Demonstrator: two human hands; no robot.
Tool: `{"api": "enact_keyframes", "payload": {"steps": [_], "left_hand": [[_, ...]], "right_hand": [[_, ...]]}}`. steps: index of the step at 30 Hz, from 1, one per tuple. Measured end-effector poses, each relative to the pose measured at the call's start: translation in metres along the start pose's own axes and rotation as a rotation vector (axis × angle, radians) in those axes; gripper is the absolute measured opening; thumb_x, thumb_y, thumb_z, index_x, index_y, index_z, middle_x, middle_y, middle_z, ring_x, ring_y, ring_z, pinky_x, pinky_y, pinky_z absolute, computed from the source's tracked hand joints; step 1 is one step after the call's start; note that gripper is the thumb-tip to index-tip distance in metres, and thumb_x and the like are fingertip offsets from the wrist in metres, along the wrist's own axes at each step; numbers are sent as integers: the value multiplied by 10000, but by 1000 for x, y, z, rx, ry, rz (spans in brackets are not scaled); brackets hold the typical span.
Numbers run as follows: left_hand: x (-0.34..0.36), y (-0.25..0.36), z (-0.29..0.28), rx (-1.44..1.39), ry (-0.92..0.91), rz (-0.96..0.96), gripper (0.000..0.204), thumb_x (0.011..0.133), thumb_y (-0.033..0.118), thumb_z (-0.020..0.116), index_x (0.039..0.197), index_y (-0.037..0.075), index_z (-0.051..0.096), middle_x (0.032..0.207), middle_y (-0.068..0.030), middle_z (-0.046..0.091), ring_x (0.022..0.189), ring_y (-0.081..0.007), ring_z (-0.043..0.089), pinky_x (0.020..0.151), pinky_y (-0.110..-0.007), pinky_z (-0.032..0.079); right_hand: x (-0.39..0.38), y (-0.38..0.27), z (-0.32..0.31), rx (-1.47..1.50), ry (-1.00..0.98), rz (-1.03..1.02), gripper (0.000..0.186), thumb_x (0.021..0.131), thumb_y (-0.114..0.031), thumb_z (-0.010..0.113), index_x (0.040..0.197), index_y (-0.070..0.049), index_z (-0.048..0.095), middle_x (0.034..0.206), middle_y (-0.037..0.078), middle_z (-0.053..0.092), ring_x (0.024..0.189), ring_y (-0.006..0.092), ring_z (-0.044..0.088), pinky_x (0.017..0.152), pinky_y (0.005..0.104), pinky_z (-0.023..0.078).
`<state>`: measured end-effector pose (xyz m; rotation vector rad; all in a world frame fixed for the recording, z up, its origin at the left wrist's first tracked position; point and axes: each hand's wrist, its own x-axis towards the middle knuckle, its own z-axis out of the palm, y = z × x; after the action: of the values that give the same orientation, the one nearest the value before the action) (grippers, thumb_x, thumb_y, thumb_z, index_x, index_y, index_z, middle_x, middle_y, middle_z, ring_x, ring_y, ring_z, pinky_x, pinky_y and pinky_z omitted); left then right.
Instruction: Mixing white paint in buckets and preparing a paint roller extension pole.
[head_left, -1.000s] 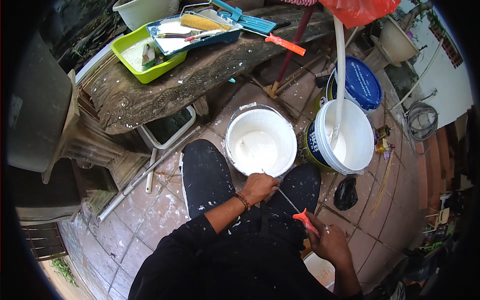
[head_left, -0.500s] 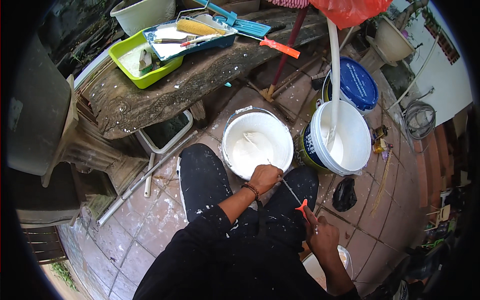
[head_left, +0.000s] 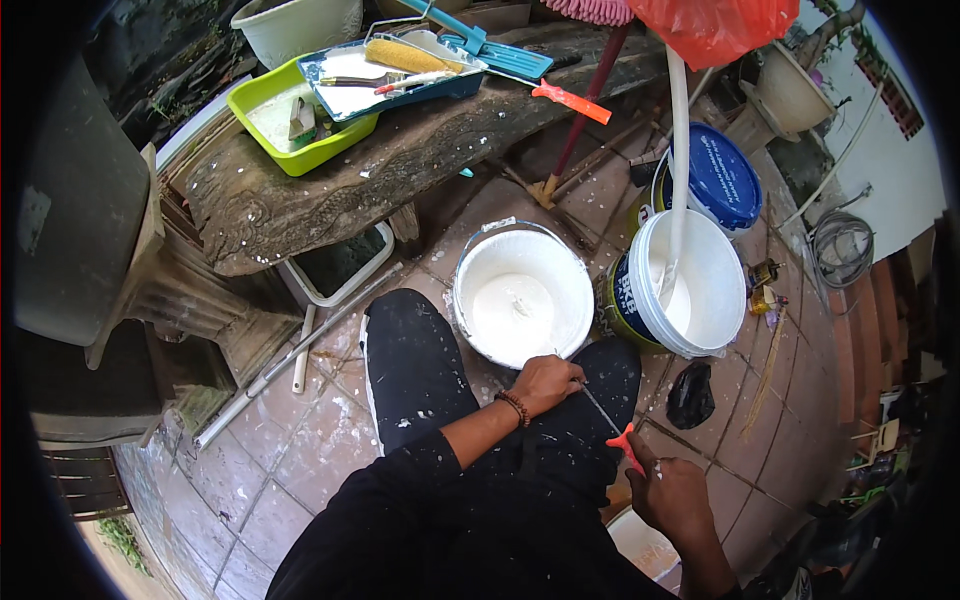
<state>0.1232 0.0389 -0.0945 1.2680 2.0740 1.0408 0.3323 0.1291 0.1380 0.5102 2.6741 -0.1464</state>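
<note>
A thin metal rod with an orange handle [head_left: 628,447] lies slantwise between my hands, over my right thigh. My right hand [head_left: 676,500] is closed around the handle, and white specks mark its fingers. Nearer the bucket, my left hand [head_left: 548,385] wraps round the rod's other end, hiding it. Just beyond that hand stands a white bucket [head_left: 565,280] between my knees. White paint [head_left: 508,315] covers its bottom, with a small ripple mark on it.
To the right stands a larger paint bucket [head_left: 735,290] with a white pole [head_left: 679,150] in it, beside a blue-lidded bucket [head_left: 722,180]. A wooden bench [head_left: 330,210] holds a green tray [head_left: 300,160] and a blue tray with a yellow roller [head_left: 410,55]. A black plastic bag [head_left: 690,395] lies right.
Both hands and the rod have drawn back slightly toward me, away from the bucket. The rod tip that showed past my left hand is now out of sight. The view has shifted a little.
</note>
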Motion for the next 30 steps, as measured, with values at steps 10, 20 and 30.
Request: {"api": "enact_keyframes", "payload": {"steps": [10, 20, 30], "left_hand": [[-19, -16, -24, 117, -85, -28, 185, 895, 265, 790, 1028, 142, 828, 923, -134, 781, 925, -336, 753, 825, -458, 575], [12, -36, -13, 165, -33, 9, 223, 914, 297, 769, 1073, 155, 833, 973, -116, 795, 945, -325, 756, 824, -452, 571], [1, -47, -26, 216, -61, 19, 230, 896, 291, 780, 1058, 135, 827, 945, -127, 789, 928, -333, 753, 826, -455, 566]], "right_hand": [[6, 17, 39, 422, -102, 43, 586, 1006, -315, 661, 1562, -204, 514, 905, 257, 748, 822, 470, 725, 761, 548, 575], [11, -13, 83, 457, 34, 113, 611, 1029, -235, 625, 1595, -111, 431, 770, 283, 706, 694, 515, 689, 663, 589, 559], [25, -4, 78, 744, -190, 237, 606, 1057, -324, 588, 1631, -218, 425, 1238, 308, 708, 1184, 484, 678, 1025, 495, 535]]}}
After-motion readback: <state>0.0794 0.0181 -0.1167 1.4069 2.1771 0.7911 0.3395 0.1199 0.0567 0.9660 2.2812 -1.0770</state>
